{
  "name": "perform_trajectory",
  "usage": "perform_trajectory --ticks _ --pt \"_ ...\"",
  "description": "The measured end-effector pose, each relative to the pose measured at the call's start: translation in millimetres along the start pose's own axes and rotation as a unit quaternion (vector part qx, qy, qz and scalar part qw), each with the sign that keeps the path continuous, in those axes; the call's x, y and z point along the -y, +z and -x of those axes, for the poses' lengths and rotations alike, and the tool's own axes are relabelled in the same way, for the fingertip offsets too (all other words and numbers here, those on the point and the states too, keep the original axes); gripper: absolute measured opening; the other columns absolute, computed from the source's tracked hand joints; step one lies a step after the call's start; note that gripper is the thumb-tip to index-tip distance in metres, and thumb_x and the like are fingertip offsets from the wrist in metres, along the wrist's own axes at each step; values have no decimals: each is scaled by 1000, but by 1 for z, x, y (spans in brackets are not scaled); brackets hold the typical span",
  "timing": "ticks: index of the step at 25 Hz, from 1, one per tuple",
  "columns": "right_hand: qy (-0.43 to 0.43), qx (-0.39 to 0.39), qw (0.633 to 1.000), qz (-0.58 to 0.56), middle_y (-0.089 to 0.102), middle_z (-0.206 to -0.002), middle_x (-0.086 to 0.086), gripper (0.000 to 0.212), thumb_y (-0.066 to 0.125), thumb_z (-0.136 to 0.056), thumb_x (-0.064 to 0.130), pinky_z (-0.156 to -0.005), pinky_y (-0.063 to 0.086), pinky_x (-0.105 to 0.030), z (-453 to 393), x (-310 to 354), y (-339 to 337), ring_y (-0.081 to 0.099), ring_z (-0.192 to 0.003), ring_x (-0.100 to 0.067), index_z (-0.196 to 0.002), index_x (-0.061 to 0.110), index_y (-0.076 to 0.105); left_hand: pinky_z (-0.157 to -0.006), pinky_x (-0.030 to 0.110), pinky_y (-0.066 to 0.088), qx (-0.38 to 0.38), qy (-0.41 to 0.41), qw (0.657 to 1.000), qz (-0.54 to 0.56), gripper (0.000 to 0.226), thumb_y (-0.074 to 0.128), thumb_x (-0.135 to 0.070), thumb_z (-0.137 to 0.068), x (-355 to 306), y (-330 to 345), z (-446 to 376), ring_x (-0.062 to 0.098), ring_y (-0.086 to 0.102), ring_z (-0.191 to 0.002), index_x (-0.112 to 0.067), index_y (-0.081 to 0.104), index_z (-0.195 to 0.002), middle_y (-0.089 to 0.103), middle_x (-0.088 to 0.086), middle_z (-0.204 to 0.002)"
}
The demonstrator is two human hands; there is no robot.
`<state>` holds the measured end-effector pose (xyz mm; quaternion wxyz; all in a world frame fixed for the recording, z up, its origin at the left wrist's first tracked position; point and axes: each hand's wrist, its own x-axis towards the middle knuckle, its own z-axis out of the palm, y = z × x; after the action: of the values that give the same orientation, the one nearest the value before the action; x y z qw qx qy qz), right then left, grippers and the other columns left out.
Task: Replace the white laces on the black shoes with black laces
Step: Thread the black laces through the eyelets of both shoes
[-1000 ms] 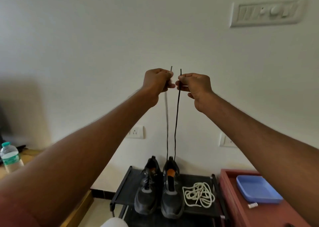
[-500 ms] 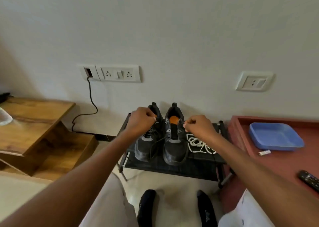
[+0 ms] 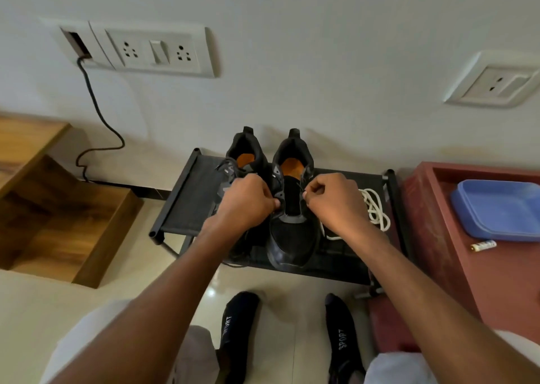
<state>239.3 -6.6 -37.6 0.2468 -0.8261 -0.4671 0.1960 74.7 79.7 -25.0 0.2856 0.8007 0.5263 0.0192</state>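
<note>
Two black shoes stand side by side on a low black rack [image 3: 187, 196]. The right shoe [image 3: 292, 237] has bare eyelets and an orange insole; the left shoe [image 3: 242, 155] is laced in black and half hidden by my left hand [image 3: 248, 205]. My left hand pinches one end of the black lace [image 3: 301, 186] at the right shoe's left eyelets. My right hand [image 3: 333, 199] pinches the other end at its right eyelets. The removed white laces [image 3: 377, 211] lie coiled on the rack to the right of the shoe.
A red-brown table [image 3: 432, 237] at the right carries a blue tray [image 3: 496, 208] and a small battery [image 3: 483, 245]. A wooden shelf unit [image 3: 58, 214] stands at the left. A black cable [image 3: 99, 115] hangs from the wall sockets. My socked feet [image 3: 239, 325] are on the floor below.
A second ago both hands held the black lace ends high against the wall. They have come down to the right shoe and now pinch the ends at its eyelets.
</note>
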Motion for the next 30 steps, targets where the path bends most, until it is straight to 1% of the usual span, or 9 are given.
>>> perform_trajectory --ticks 3,7,9,12,15,20,22,26,30 --pt "-22 10 1000 1 75 -85 10 9 73 -95 24 -75 62 -33 0 2 -2 70 -79 -8 -96 29 81 -88 49 57 -47 -4 996 -72 9 68 -27 -95 7 -4 2 26 65 -86 -21 74 -99 70 4 -98" --pt "-45 43 997 35 75 -93 10 17 67 -97 21 -67 55 -25 0 5 1 68 -79 -7 -101 31 80 -107 52 41 -68 27 982 -173 31 72 -29 -93 5 -6 7 36 43 -128 -27 65 -123 44 9 -137" --pt "-48 37 997 44 73 -89 12 14 69 -98 25 -61 49 -20 -2 4 1 67 -77 -6 -101 32 81 -103 48 44 -92 72 983 -143 41 71 -23 -94 5 -11 2 34 42 -127 -32 61 -132 43 7 -132" --pt "-50 29 998 17 73 -82 15 9 73 -96 29 -59 47 -16 -3 2 1 67 -74 -1 -97 33 81 -88 40 52 2 153 985 -85 60 64 -9 -95 8 -15 -8 25 53 -113 -46 53 -141 49 -1 -115" --pt "-45 37 998 15 72 -85 16 9 73 -97 31 -60 47 -17 -4 0 7 66 -75 -1 -99 34 81 -78 33 52 39 185 978 -85 75 58 0 -94 11 -15 -16 18 55 -100 -53 46 -146 50 -5 -108" --pt "-48 36 997 40 72 -89 12 11 71 -97 33 -62 52 -26 -7 1 16 68 -79 -9 -103 37 79 -84 30 39 62 222 967 -111 57 59 -3 -97 7 -8 -18 22 58 -114 -37 57 -144 61 -1 -124" --pt "-41 52 997 26 71 -89 15 11 71 -97 33 -65 55 -28 -7 0 20 68 -82 -9 -102 39 79 -82 29 42 55 220 971 -82 50 60 -2 -96 8 -8 -20 23 62 -110 -32 63 -136 67 -1 -122" --pt "29 83 992 -95 74 -93 13 10 73 -95 28 -86 60 -41 -8 0 31 69 -93 -12 -93 35 80 -70 19 41 63 208 975 -47 49 64 -2 -94 12 -6 -25 16 59 -95 -32 64 -133 66 -4 -115" --pt "65 72 986 -134 75 -92 14 10 75 -94 27 -91 58 -44 -7 1 34 68 -96 -11 -88 35 79 -69 21 46 69 203 976 -26 55 68 -3 -92 13 -5 -24 13 60 -89 -35 60 -135 62 -8 -108"
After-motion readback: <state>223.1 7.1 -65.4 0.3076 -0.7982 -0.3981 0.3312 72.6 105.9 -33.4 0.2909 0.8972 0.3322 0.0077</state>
